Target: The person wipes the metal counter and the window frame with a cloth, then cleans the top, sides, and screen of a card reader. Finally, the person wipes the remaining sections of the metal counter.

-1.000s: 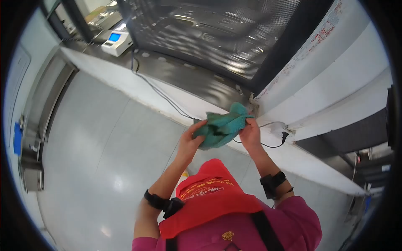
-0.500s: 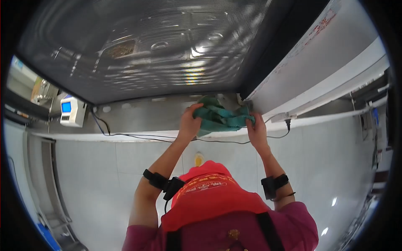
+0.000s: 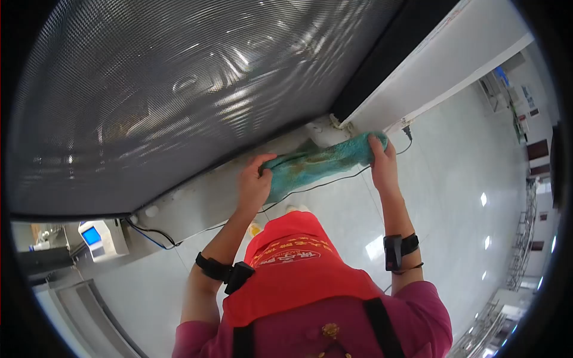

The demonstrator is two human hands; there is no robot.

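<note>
At the lower left of the frame, a white boxy device with a blue screen [image 3: 102, 240] sits off to one side, probably to be out of my arms' way. Beside it hangs a loop of thin dark cable [image 3: 149, 231], slack enough to droop. A large dark mesh-patterned panel [image 3: 179, 107] fills the upper left, its lower edge running along a pale, narrow ledge [image 3: 200, 194].

Near the centre, my left hand [image 3: 255, 185] has its fingers closed on the left end of a limp, teal, brown-stained cloth [image 3: 325, 162]. The cloth spans the middle of the frame, at the ledge's near side; I can't tell whether it touches. Holding a soft thing by both ends, I judge, is what spreads it lengthwise instead of letting it bunch. Below hangs my red fabric apron with yellow lettering [image 3: 298, 256].

To the right, my right hand [image 3: 385, 164] grips the other end, thumb on top, the fingers beneath mostly hidden. Just beyond is a small black plug [image 3: 407, 130].
</note>
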